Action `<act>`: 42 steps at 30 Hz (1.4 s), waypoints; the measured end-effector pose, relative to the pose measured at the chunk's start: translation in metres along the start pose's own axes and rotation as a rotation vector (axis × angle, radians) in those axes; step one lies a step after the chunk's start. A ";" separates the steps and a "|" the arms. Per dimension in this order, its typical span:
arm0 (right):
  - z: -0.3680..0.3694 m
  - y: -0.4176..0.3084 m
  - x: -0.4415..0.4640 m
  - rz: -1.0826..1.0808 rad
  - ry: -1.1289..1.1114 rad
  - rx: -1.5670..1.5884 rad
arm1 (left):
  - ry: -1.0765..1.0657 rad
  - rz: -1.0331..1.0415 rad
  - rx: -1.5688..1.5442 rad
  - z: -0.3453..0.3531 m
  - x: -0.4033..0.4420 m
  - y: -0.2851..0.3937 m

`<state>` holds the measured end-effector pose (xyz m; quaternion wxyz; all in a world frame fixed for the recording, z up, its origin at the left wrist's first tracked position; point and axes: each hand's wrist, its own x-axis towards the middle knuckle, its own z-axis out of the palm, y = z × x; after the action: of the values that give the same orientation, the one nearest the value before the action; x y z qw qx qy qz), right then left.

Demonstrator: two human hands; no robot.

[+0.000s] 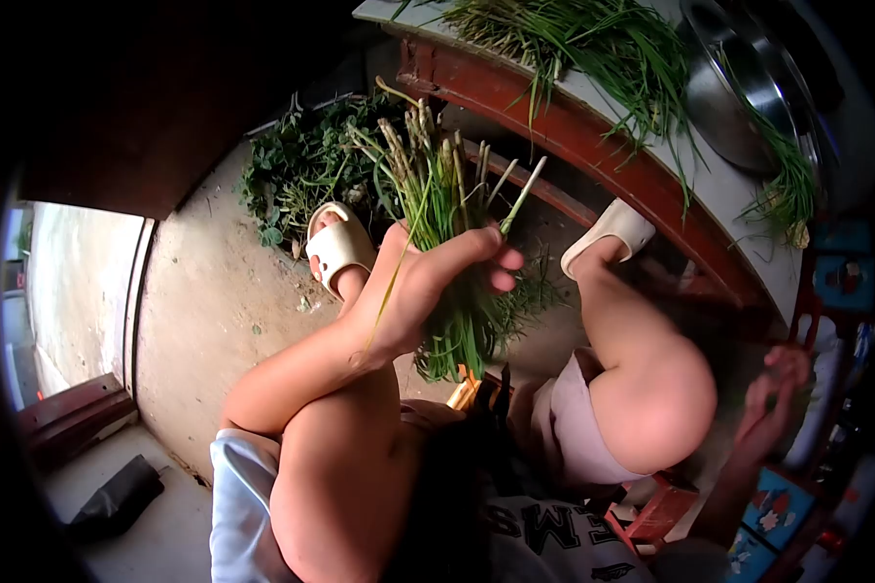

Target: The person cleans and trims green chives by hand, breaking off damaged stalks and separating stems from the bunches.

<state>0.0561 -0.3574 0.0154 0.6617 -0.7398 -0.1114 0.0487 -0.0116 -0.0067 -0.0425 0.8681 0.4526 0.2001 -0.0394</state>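
Note:
My left hand (pixel 428 282) is wrapped around a bunch of garlic chives (pixel 437 185) in front of my knees. Pale, brownish stem ends point up and away; green leaves hang below the fist. One pale stalk pokes out apart from the others by my thumb. Off to the right, beyond my knee, my right hand (pixel 778 389) is raised in shadow, somewhat blurred, its fingers bent and apart with nothing visible in them. More garlic chives (pixel 593 49) lie piled on the table (pixel 749 223), some hanging over its edge.
A steel basin (pixel 749 97) stands on the table, with chives beside it. Leafy green plants (pixel 301 165) lie on the concrete floor (pixel 204 291) by my sandal (pixel 340 253). A red table frame (pixel 554 117) runs close ahead. A dark object (pixel 117 500) lies near the doorway.

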 end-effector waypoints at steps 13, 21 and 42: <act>0.196 -0.032 0.094 -0.195 -0.727 0.194 | -0.097 0.157 0.201 0.035 -0.016 0.040; 0.164 -0.018 0.105 -0.237 -0.274 0.290 | 0.157 0.463 -0.219 0.021 0.005 0.022; 0.108 -0.018 0.150 -0.233 0.201 0.586 | 0.643 0.723 0.050 -0.049 0.007 0.041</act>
<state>0.1764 -0.2166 0.0319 0.8551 -0.5015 -0.1108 -0.0707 -0.0108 0.0576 -0.0387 0.7092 0.5029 0.2873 0.4019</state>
